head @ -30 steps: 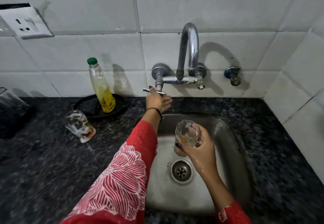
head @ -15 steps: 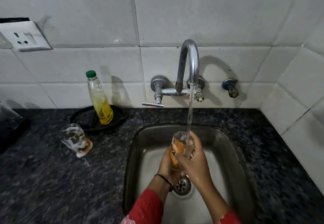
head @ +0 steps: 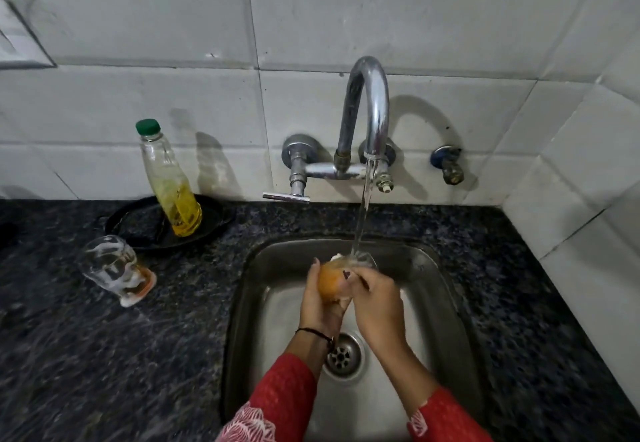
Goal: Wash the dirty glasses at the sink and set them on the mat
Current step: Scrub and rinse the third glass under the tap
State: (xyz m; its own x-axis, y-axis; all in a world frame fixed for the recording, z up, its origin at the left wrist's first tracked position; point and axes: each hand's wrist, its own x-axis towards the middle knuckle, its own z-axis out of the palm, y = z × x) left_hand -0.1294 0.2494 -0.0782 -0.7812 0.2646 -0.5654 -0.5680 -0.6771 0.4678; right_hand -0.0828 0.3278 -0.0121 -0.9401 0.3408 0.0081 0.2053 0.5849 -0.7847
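Over the steel sink (head: 446, 289), both hands hold one dirty glass (head: 334, 280) with orange residue, under the running water from the tap (head: 369, 105). My left hand (head: 320, 306) cups the glass from the left and below. My right hand (head: 377, 303) grips it from the right, with fingers at its rim. A second dirty glass (head: 116, 270), smeared with white and orange residue, stands on the dark counter left of the sink. No mat is in view.
A green-capped bottle (head: 169, 182) with yellow liquid stands on a black plate (head: 138, 225) behind the second glass. The tap lever (head: 285, 196) juts out over the sink's back edge. The drain (head: 344, 355) lies below my hands. A tiled wall closes the right side.
My left hand left the tap lever and came down to the glass. Water now runs from the tap into the glass, which both hands hold lower in the sink.
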